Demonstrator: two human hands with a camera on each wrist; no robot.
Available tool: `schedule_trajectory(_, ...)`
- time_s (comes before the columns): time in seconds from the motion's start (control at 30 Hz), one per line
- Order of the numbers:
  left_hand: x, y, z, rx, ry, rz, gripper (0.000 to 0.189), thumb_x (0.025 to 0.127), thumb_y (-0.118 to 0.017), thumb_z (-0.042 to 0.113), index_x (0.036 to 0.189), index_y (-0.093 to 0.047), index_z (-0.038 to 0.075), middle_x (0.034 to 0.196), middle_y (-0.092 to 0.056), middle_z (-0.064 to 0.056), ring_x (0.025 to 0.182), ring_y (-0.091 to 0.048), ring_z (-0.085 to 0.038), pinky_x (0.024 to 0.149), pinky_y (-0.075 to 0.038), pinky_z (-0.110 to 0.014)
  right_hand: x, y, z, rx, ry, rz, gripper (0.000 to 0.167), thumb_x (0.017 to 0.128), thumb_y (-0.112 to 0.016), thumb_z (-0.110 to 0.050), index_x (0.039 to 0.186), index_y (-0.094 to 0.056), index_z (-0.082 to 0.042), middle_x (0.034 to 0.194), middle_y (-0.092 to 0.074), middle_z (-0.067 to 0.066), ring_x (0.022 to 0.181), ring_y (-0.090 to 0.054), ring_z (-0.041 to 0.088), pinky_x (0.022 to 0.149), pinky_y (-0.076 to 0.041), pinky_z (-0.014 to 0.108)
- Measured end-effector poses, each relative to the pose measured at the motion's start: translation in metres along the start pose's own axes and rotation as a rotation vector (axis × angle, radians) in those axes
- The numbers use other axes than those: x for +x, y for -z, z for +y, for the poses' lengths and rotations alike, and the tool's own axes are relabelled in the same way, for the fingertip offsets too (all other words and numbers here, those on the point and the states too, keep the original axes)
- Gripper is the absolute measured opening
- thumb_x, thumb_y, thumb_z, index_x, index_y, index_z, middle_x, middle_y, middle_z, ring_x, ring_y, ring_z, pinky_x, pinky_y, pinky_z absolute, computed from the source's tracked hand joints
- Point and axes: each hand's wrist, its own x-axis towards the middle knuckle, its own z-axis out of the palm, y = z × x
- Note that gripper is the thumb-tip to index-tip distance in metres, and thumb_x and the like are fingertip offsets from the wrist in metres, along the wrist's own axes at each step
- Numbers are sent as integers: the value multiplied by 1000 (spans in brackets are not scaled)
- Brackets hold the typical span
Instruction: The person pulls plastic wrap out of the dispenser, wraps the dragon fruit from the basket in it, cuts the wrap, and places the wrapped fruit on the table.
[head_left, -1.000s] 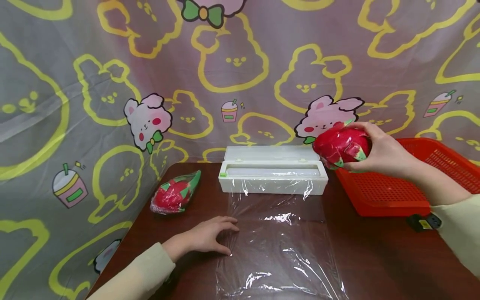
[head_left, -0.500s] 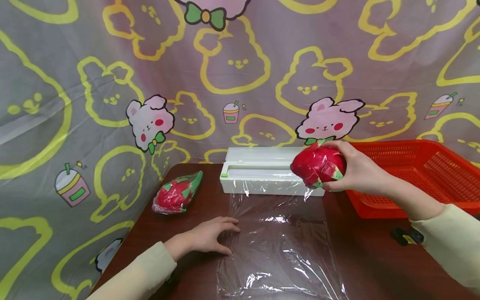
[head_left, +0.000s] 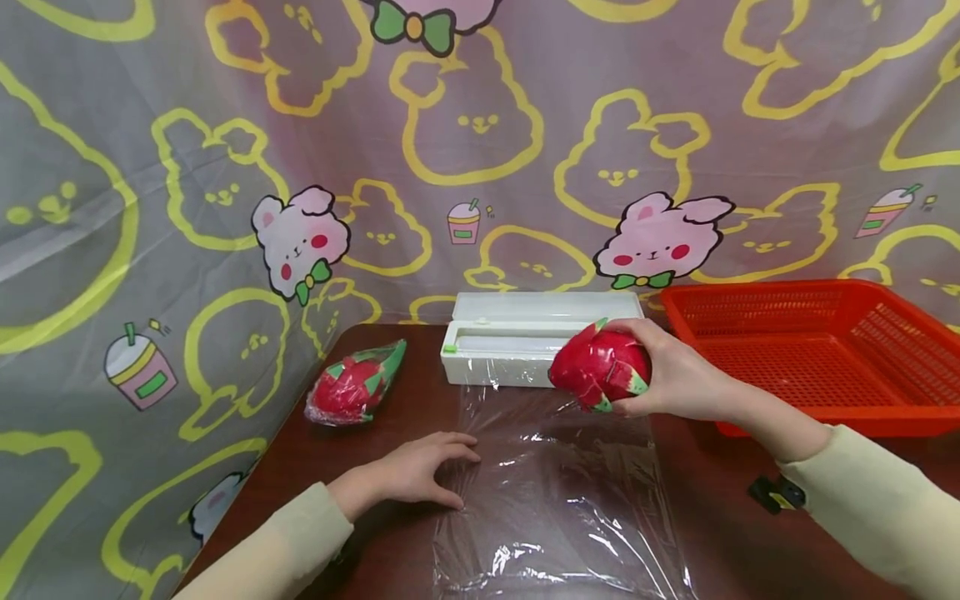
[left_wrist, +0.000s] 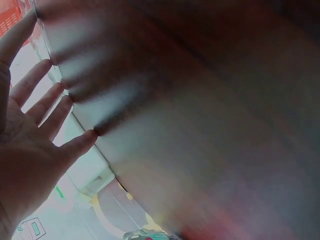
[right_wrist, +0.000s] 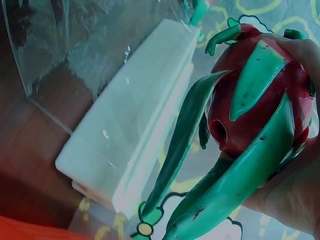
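My right hand [head_left: 675, 379] grips a red dragon fruit [head_left: 603, 367] with green-tipped scales, held above the far part of a sheet of cling film [head_left: 555, 500]. In the right wrist view the dragon fruit [right_wrist: 260, 100] shows long green leaves. The film comes out of a white cling film box [head_left: 495, 367] whose lid stands up at the back. With fingers spread, my left hand [head_left: 412, 471] rests on the left edge of the film. The left wrist view shows that hand's fingertips [left_wrist: 80, 142] touching the dark tabletop. Further left lies a second dragon fruit [head_left: 348, 387], wrapped in film.
A red plastic basket [head_left: 825, 408] stands at the right, behind my right forearm. The dark wooden table [head_left: 720, 517] ends against a grey patterned curtain [head_left: 517, 208] at the back and left.
My right hand has carried the dragon fruit left and down, from in front of the basket to above the film. My left hand has stayed in place.
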Motion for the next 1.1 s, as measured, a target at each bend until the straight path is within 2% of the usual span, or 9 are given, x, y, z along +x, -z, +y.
schedule_trajectory(0.47, 0, 2, 3, -10, 14, -12, 57, 78, -80, 42, 128, -62, 19, 143, -47, 0, 132, -41, -22, 103, -39, -43, 1, -40, 0, 108, -3, -93, 99, 53, -96, -25, 135, -41, -16, 123, -51, 6, 110, -51, 29, 70, -57, 35)
schedule_trajectory(0.8, 1, 2, 3, -13, 20, -15, 57, 78, -80, 42, 127, -63, 20, 142, -47, 0, 131, -41, -21, 103, -40, -43, 4, -72, 2, 165, 84, -160, 90, 57, -93, -25, 133, -44, -20, 122, -51, 0, 111, -51, 24, 75, -55, 30)
schedule_trajectory(1.1, 2, 2, 2, -7, 24, -18, 56, 78, -79, 43, 127, -63, 22, 142, -48, 0, 131, -42, -21, 103, -40, -43, 6, -90, 13, 86, 91, -182, 88, 60, -90, -30, 133, -44, -17, 120, -51, -2, 108, -51, 20, 77, -52, 30)
